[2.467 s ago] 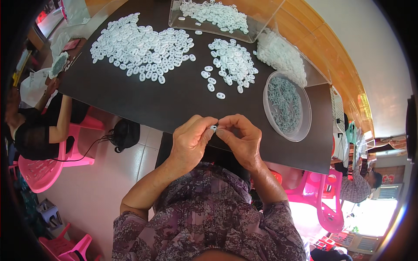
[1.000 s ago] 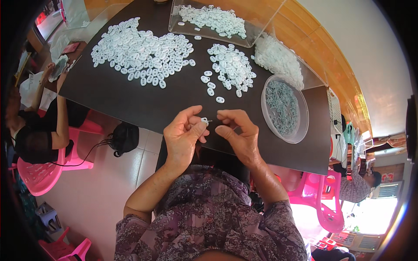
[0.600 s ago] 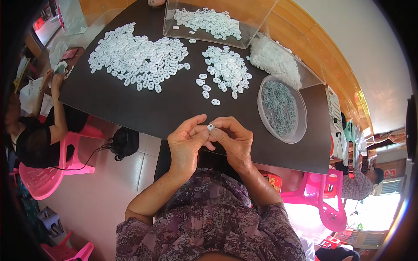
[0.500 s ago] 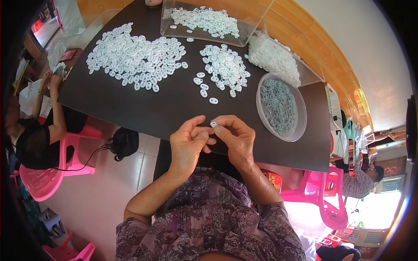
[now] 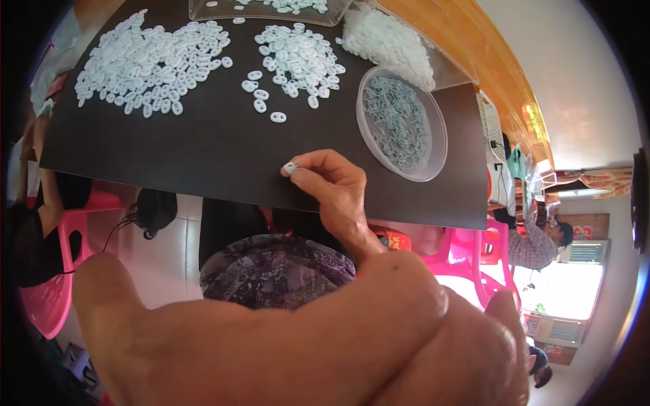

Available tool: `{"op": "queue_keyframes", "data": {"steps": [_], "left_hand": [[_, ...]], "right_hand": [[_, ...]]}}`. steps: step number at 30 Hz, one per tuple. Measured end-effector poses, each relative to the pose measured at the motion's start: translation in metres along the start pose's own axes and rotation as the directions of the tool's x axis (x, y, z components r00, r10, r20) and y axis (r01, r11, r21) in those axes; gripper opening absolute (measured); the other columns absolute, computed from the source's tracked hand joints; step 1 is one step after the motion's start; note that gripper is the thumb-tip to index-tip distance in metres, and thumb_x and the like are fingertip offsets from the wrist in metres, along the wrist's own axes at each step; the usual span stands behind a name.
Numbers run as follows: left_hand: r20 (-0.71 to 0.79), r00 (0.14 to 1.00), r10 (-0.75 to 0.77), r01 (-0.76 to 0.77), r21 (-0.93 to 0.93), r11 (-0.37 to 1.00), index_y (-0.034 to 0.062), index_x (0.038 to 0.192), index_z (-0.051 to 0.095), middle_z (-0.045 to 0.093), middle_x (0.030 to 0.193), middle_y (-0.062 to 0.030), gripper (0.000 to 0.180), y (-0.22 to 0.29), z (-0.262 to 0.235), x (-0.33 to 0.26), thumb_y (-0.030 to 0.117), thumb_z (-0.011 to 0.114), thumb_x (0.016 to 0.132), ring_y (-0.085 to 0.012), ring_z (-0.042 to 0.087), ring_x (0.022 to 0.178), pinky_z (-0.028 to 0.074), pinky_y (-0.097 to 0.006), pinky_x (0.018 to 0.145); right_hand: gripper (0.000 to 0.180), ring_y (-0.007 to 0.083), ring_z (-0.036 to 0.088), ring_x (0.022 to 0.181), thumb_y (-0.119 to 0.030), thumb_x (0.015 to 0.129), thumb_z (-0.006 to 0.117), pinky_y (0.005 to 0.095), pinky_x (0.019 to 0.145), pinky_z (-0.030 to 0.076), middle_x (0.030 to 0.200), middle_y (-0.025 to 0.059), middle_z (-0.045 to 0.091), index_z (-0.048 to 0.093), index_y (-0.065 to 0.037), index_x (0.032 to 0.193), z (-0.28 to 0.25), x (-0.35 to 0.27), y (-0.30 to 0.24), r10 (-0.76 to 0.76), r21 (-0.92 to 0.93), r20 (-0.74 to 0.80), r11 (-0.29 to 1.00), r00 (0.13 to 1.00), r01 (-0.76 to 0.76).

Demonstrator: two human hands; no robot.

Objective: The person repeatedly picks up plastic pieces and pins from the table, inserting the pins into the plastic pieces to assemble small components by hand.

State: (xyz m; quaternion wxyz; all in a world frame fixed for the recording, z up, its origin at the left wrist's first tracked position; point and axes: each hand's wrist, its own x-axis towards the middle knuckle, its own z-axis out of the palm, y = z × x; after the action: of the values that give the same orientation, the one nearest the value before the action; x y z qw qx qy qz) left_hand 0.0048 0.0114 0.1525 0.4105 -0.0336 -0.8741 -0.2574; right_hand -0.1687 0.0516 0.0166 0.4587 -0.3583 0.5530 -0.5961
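Note:
Between the thumb and fingertips of my right hand (image 5: 332,181) is a small white oval two-hole piece (image 5: 290,167), held just over the near edge of the dark table (image 5: 223,159). My left hand (image 5: 291,338) looms large and blurred across the bottom of the picture, very close to the camera; its fingertips are hidden, and nothing shows in it. Beyond my right hand a few loose white ovals (image 5: 278,117) lie beside a smaller heap of them (image 5: 301,59). A bigger heap of the same pieces (image 5: 152,64) spreads at the left.
Right of the heaps stands a round clear tub (image 5: 439,145) of small slender grey-green pieces (image 5: 396,122). Behind it are a white pile (image 5: 389,46) and a clear tray (image 5: 271,15). A pink chair (image 5: 467,260) is at the right; another person's arm (image 5: 51,196) is at the left.
My left hand has left the right hand and come up close to the camera. The right hand still pinches the white piece. The view has shifted, so the table things sit higher and further left.

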Motion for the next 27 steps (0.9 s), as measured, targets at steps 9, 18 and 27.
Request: {"op": "queue_keyframes", "data": {"steps": [9, 18, 27], "left_hand": [[-0.044, 0.997, -0.069, 0.067, -0.034, 0.997, 0.0015, 0.084, 0.064, 0.068, 0.09, -0.01, 0.014, -0.005, 0.007, 0.001, 0.003, 0.065, 0.07, -0.0174, 0.062, 0.067, 0.05, -0.031, 0.061], [-0.04, 0.984, -0.172, 0.172, -0.02, 0.985, 0.0026, 0.081, 0.063, 0.068, 0.089, -0.0101, 0.011, 0.001, -0.029, -0.049, 0.005, 0.064, 0.07, -0.0173, 0.061, 0.066, 0.05, -0.032, 0.061], [-0.067, 0.976, -0.209, 0.198, -0.135, 0.971, 0.0038, 0.078, 0.061, 0.067, 0.088, -0.0103, 0.008, 0.005, -0.027, -0.062, 0.006, 0.064, 0.07, -0.0171, 0.061, 0.064, 0.05, -0.032, 0.06]], "right_hand": [[0.011, 0.0141, 0.061, 0.084, 0.0, 0.081, 0.064, 0.0273, 0.079, 0.047, 0.089, 0.0098, 0.066, 0.063, 0.003, 0.092, 0.009, 0.002, -0.003, 0.089, 0.094, -0.027, 0.992, 0.996, -0.086], [0.01, 0.0113, 0.061, 0.079, 0.002, 0.082, 0.063, 0.0232, 0.073, 0.049, 0.086, 0.0088, 0.067, 0.063, 0.005, 0.092, -0.006, 0.003, -0.004, 0.051, 0.08, -0.02, 0.996, 0.998, -0.049], [0.008, 0.0105, 0.06, 0.08, 0.002, 0.083, 0.061, 0.0231, 0.075, 0.048, 0.087, 0.0078, 0.066, 0.062, 0.005, 0.091, 0.004, 0.006, -0.001, 0.025, 0.121, 0.007, 0.992, 1.0, -0.026]]}}
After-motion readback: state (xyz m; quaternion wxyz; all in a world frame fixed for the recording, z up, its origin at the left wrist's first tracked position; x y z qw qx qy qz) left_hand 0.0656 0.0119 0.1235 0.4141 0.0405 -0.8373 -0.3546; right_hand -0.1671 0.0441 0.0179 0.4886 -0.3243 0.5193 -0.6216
